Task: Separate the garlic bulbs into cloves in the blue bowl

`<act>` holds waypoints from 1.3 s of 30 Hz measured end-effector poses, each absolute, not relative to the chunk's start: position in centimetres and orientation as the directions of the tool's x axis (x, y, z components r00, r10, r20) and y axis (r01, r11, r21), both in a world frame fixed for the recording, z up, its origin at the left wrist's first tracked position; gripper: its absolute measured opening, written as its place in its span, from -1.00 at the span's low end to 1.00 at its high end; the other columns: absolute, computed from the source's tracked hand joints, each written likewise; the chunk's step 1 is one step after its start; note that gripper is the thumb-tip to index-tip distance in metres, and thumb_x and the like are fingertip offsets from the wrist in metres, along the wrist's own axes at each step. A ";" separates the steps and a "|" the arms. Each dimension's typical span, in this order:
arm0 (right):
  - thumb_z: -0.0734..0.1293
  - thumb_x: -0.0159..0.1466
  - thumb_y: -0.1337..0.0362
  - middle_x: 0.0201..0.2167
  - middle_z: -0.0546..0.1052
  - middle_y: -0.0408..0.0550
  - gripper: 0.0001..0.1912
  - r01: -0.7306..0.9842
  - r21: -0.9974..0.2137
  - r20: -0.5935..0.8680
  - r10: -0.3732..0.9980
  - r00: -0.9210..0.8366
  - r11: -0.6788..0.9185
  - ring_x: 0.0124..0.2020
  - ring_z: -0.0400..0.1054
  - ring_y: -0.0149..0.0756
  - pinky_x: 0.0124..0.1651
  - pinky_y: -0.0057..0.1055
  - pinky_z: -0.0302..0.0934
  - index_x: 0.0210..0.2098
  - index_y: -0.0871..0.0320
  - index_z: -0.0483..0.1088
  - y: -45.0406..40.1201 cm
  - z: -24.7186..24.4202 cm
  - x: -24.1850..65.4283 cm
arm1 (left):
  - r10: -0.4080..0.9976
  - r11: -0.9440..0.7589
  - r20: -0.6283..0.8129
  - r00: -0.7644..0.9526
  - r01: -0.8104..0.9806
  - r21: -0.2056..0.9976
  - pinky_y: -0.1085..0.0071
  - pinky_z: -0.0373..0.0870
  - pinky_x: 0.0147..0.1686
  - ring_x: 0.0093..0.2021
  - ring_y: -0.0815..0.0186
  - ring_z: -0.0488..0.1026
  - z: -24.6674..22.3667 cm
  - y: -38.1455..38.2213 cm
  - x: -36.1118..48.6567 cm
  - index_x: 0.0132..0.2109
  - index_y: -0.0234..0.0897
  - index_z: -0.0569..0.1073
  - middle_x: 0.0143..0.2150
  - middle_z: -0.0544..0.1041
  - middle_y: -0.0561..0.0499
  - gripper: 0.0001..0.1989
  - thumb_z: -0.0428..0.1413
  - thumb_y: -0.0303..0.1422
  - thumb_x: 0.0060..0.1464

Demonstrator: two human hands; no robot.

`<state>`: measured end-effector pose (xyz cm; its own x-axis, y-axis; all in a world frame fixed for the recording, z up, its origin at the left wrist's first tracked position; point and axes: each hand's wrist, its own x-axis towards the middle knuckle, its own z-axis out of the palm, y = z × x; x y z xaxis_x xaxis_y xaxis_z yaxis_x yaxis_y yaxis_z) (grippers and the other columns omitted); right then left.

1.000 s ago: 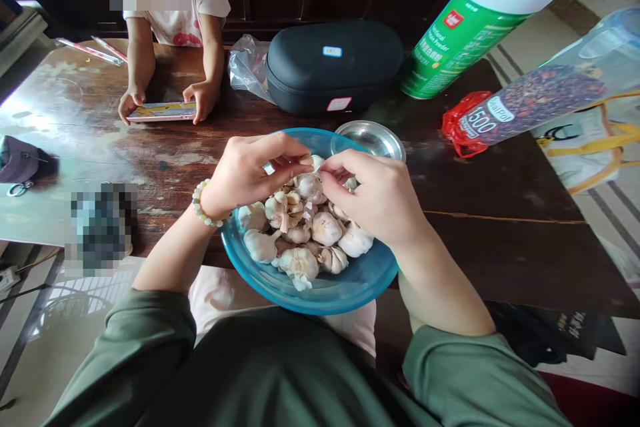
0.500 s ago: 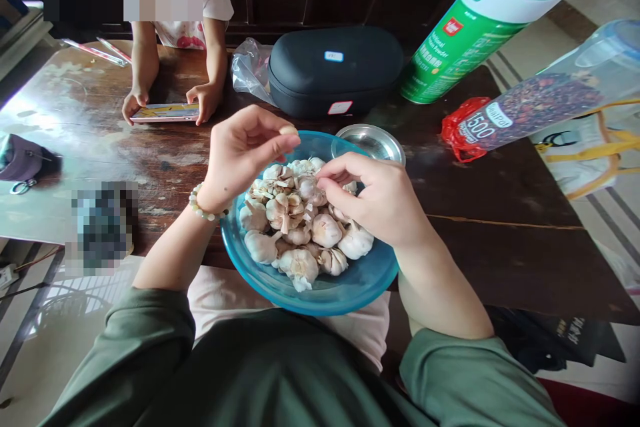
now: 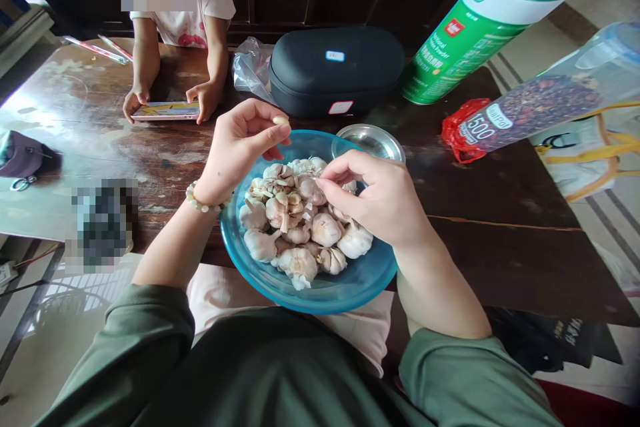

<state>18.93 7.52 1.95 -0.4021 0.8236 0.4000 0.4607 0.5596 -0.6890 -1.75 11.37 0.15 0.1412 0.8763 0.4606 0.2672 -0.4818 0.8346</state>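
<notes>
A blue plastic bowl (image 3: 320, 297) rests at the table's near edge, over my lap, with several garlic bulbs (image 3: 325, 229) and bits of skin in it. Above the bowl's upper left rim, my left hand (image 3: 250, 137) pinches a small pale garlic clove (image 3: 281, 120) between thumb and fingers. My right hand (image 3: 373, 190) is over the right part of the bowl, thumb and index finger pressed together beside a bulb; what is between them is too small to tell. Behind it, partly hidden, stands a round metal bowl (image 3: 375, 140).
Across the wooden table (image 3: 500, 227), a person's hands (image 3: 203, 100) hold a phone (image 3: 165, 111). A black case (image 3: 336, 70), a clear plastic bag (image 3: 251, 67), a green canister (image 3: 465, 40) and a clear grain container (image 3: 540, 103) stand behind. A dark pouch (image 3: 23, 153) lies left.
My left hand has moved slightly left and up with the clove, which now shows more clearly. My right hand has hardly moved; its fingertips remain together.
</notes>
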 end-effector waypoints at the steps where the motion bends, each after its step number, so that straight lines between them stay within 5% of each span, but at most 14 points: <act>1: 0.35 0.18 0.36 -0.51 0.52 -0.18 -0.94 0.463 -0.687 0.399 0.824 -0.403 0.560 -0.49 0.41 -0.39 -0.38 -0.47 0.34 -0.44 0.15 0.41 7.5 2.0 18.9 | 0.877 -0.480 0.457 0.147 0.266 0.836 0.58 0.43 -0.59 -0.47 0.42 0.53 0.1 11.4 -1.8 -0.21 -0.31 0.38 -0.39 0.56 0.01 -0.79 0.09 -0.22 0.18; 8: 0.30 0.24 0.34 -0.41 0.57 -0.14 -0.91 0.504 -0.625 0.458 0.803 -0.381 0.596 -0.45 0.44 -0.37 -0.36 -0.46 0.36 -0.31 0.13 0.47 7.7 1.7 19.0 | 0.847 -0.527 0.470 0.248 0.272 0.806 0.55 0.46 -0.52 -0.42 0.41 0.53 0.3 11.2 -1.7 -0.19 -0.32 0.38 -0.33 0.55 -0.01 -0.80 0.07 -0.25 0.19; 17: 0.28 0.28 0.36 -0.31 0.59 -0.10 -0.89 0.511 -0.520 0.514 0.728 -0.454 0.685 -0.36 0.46 -0.35 -0.29 -0.43 0.35 -0.25 0.13 0.45 7.7 1.4 18.9 | 0.836 -0.426 0.282 0.471 0.233 0.874 0.55 0.43 -0.49 -0.44 0.40 0.52 1.0 10.0 -1.6 -0.20 -0.37 0.46 -0.33 0.56 0.00 -0.76 0.22 -0.29 0.03; 28: 0.29 0.28 0.37 -0.35 0.57 -0.12 -0.93 0.518 -0.474 0.552 0.698 -0.456 0.713 -0.41 0.43 -0.38 -0.35 -0.46 0.30 -0.27 0.15 0.43 7.6 1.4 18.9 | 0.803 -0.469 0.350 0.483 0.149 0.871 0.51 0.51 -0.32 -0.28 0.34 0.55 1.2 9.7 -1.4 -0.26 -0.39 0.47 -0.16 0.56 -0.08 -0.79 0.23 -0.31 0.02; 39: 0.29 0.28 0.40 -0.36 0.57 -0.11 -0.91 0.490 -0.427 0.621 0.640 -0.452 0.760 -0.37 0.46 -0.35 -0.30 -0.44 0.33 -0.28 0.15 0.44 7.6 1.2 18.8 | 0.749 -0.614 0.441 0.494 0.268 0.742 0.56 0.46 -0.38 -0.43 0.42 0.49 1.0 9.5 -1.2 -0.29 -0.37 0.49 -0.41 0.55 0.02 -0.85 0.22 -0.34 0.04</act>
